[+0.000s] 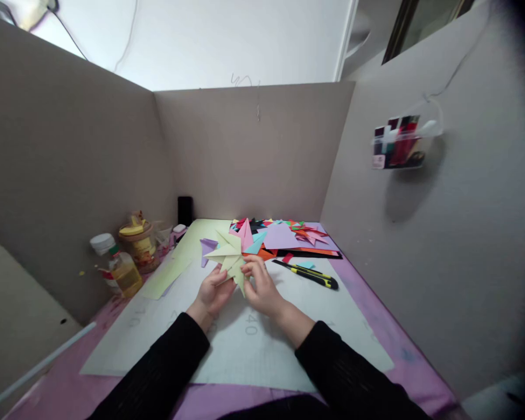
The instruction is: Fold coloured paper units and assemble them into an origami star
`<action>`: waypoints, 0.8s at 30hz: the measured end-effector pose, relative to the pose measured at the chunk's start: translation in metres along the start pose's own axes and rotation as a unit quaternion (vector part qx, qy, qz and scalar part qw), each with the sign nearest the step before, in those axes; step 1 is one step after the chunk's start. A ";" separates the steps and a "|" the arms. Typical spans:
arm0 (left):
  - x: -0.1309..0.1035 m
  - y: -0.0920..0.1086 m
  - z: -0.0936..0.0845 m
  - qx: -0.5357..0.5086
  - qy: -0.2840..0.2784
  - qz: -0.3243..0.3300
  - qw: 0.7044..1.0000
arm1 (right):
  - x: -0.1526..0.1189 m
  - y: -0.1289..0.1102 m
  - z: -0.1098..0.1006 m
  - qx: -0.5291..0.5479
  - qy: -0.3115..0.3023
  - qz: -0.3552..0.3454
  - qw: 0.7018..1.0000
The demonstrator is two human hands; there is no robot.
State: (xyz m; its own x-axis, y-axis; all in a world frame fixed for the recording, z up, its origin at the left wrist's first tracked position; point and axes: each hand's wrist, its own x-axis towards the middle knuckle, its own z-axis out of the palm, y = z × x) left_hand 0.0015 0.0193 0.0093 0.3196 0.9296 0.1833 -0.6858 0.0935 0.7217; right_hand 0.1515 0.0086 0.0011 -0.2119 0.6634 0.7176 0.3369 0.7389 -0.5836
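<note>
A pale yellow folded paper star (228, 252) is held up in front of me, its points spread outward. My left hand (213, 290) grips it from the lower left, thumb on its face. On the lower right, the bent fingers of my right hand (261, 283) pinch one of its points. Just behind it lie a pink folded paper piece (245, 234), a light blue one (257, 242) and a purple one (207, 249). To the right of my right hand rests a black and yellow utility knife (312, 275).
A white mat (289, 356) with printed numbers covers the purple table. Coloured paper sheets (282, 238) and pink folded pieces (311, 234) are heaped at the back. Along the left stand a bottle of yellowish liquid (126, 274), a pot (139, 245) and a black phone (185, 210). Grey partitions (254, 151) enclose the table.
</note>
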 end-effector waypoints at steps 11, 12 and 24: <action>-0.004 0.005 -0.021 -0.034 -0.045 -0.059 0.997 | 0.001 0.008 -0.002 -0.168 -0.040 -0.072 0.982; -0.004 0.006 -0.023 -0.020 -0.045 -0.057 0.997 | 0.000 0.008 -0.003 -0.181 -0.046 -0.079 0.979; 0.002 0.002 -0.020 0.147 0.044 -0.069 0.986 | 0.001 0.009 -0.012 -0.150 -0.057 -0.101 0.982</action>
State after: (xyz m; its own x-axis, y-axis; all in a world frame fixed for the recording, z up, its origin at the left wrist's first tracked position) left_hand -0.0128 0.0287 -0.0021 0.3304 0.9436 0.0199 -0.4159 0.1266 0.9005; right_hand 0.1651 0.0148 0.0012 -0.3970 0.5287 0.7503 0.5295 0.7996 -0.2832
